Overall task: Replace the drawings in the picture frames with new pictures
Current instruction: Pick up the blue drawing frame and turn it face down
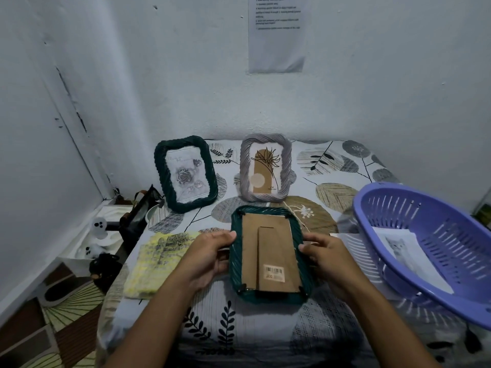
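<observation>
Holding the dark green twisted-rim picture frame (268,254) face down by its long edges, your left hand (206,257) and right hand (325,254) each had a curled grip on it over the leaf-patterned bed (265,328). The step probably called for turning each black corner tab aside before lifting the brown cardboard backing. Three frames were there: this one, a green one with a rose drawing (186,173) and a grey one with a plant print (265,168). One purple plastic basket (425,245) held a cat picture (406,251); one yellowish drawing (159,264) lay beside your left hand.
</observation>
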`<state>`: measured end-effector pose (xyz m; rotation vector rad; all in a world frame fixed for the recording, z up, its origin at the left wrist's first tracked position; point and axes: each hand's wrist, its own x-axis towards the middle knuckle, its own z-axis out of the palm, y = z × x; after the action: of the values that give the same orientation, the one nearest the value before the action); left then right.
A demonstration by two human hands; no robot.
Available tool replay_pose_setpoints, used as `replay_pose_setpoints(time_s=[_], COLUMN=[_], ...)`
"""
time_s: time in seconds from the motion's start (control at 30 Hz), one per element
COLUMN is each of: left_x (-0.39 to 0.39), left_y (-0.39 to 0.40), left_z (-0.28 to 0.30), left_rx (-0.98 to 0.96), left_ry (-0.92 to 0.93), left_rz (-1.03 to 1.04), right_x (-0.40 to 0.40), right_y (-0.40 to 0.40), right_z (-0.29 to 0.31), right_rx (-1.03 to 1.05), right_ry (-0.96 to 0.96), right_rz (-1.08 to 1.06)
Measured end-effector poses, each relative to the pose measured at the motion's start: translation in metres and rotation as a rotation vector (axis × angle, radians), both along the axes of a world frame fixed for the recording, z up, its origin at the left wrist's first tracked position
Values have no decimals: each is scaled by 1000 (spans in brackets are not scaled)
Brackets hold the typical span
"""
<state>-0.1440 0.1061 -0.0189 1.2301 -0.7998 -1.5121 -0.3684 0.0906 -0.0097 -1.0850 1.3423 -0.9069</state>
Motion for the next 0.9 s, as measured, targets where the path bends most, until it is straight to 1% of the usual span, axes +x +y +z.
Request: replay_pose_setpoints(time_s=[0.2, 0.37, 0.53, 0.63, 0.7, 0.9], left_x=[2, 1, 1, 1, 1, 0], left_y=[-1, -5, -11, -12, -11, -8], left_z=[-10, -16, -20, -24, -24, -18], left_rx=[-101, -190, -256, -281, -291, -290], left_ry=[-535, -795, -1071, -1153, -1191, -1188], left_rz=[3, -21, 35, 48, 50, 46], right_x=[0, -2, 0, 2, 2, 1], right_y=[-7, -10, -15, -15, -13, -7], right_z=[-11, -16, -24, -25, -23, -18], right_rx=[18, -30, -98, -151, -168, -137], right_ry=[154, 296, 486, 622, 672, 701], right_rz=[43, 20, 33, 55, 76, 163])
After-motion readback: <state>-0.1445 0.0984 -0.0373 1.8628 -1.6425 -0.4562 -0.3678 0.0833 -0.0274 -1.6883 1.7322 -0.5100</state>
